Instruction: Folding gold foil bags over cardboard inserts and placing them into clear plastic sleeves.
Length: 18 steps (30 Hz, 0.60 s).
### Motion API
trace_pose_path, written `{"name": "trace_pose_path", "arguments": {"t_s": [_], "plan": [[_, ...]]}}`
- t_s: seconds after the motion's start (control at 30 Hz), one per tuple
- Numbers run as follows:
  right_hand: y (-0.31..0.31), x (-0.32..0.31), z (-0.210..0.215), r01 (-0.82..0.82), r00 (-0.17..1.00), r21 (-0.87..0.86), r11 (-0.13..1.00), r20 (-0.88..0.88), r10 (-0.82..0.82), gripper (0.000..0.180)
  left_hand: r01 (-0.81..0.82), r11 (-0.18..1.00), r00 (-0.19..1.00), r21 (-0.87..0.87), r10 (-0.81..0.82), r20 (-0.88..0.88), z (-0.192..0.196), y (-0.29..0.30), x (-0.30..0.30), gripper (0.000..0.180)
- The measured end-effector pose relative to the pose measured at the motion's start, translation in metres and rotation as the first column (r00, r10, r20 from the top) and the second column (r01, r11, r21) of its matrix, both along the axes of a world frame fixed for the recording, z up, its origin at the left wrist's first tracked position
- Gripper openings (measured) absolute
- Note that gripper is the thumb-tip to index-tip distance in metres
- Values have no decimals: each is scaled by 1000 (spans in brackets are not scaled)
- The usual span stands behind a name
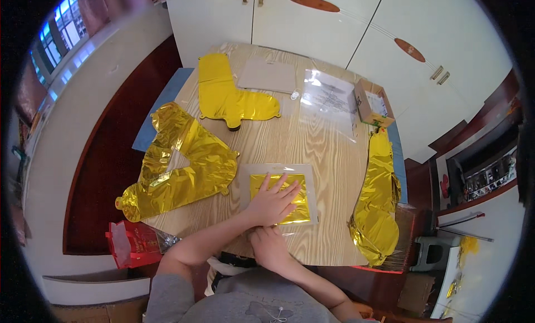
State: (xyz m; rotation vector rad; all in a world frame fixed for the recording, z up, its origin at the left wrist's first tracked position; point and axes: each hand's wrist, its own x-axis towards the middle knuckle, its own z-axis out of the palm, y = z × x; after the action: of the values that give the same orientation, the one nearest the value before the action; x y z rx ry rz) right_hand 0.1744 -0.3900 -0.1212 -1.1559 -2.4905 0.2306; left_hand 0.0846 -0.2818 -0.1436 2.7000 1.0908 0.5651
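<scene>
My left hand (273,203) lies flat, fingers spread, on a folded gold foil sheet (302,210). Beneath the foil is a pale grey card (311,181) in what looks like a clear sleeve. My right hand (268,248) is closed just below it, at the near table edge by the sleeve's lower end; whatever it pinches is hidden. To the left spreads a flat gold foil balloon (203,190) shaped like a letter with a gap in the middle. Behind it lies an L-shaped gold foil balloon (217,94). A long gold foil balloon (377,195) hangs along the right edge.
On the wood-grain table (326,234), a grey card (267,75) and a clear plastic bag (329,103) lie toward the back. An open cardboard box (374,103) stands at the back right. White cabinets (306,28) rise behind. A red bag (132,245) sits below, left.
</scene>
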Motion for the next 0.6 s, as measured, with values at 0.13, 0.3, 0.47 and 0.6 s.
{"name": "trace_pose_path", "arguments": {"t_s": [0.13, 0.3, 0.47, 0.6], "plan": [[-15, 7, 0, -87, 996, -166, 982, -24, 84, 25, 4, 1000, 998, 30, -2, -61, -2, 1, 1, 55], [-9, 5, -6, 70, 979, -10, 997, -192, -71, 23, -12, 1000, 1000, 5, 12, -14, 0, 0, 2, 54], [-5, -11, -15, 137, 985, 70, 988, -112, -129, 21, -6, 1000, 999, 13, 6, -35, 1, 0, 2, 54], [-6, -17, -12, 161, 986, 68, 985, -44, -158, 19, -2, 1000, 1000, 12, 2, -22, 2, 0, 1, 54]]}}
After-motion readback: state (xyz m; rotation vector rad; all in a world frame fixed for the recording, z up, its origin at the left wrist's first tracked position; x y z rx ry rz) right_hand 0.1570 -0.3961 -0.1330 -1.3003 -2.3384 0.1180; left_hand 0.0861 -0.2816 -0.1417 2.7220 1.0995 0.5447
